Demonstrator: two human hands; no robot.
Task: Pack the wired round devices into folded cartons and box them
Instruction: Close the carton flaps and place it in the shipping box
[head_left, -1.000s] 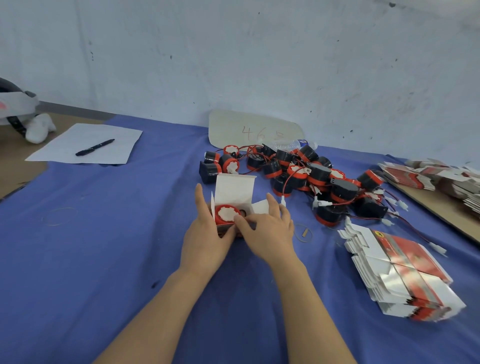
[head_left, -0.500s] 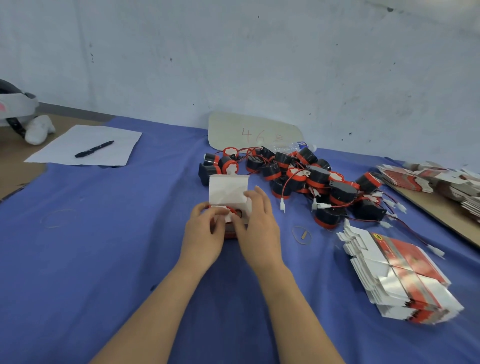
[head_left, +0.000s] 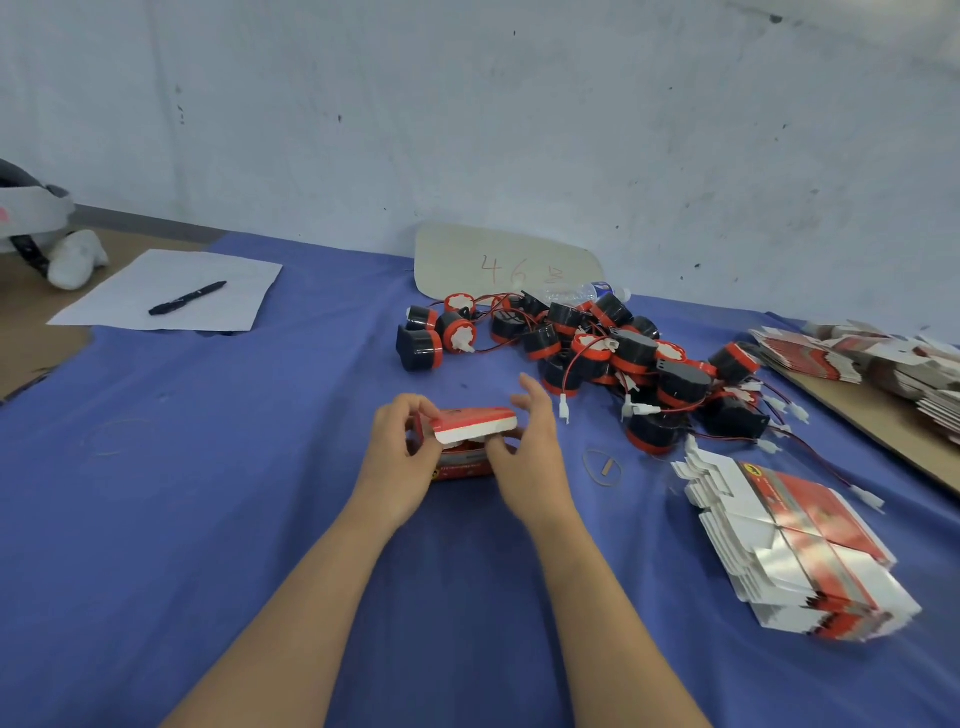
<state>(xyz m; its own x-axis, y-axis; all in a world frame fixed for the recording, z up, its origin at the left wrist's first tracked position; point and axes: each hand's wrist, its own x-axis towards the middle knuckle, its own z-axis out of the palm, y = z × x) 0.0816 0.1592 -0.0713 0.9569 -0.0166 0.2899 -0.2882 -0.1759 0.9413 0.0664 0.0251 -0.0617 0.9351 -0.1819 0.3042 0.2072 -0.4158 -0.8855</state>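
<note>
Carton (head_left: 465, 465) is sitting mid-table on the blue cloth (head_left: 208, 493), lid (head_left: 475, 423) half down; your left hand (head_left: 402, 457) is gripping its left end, your right hand (head_left: 532, 462) is thumbing the lid edge, fingers (head_left: 532, 395) loose and lifted. Wired round devices (head_left: 631, 348) are lying heaped far right.

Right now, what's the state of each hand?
Left hand: grips the carton at its left end.
Right hand: open, thumb pressing the carton's lid flap.
</note>
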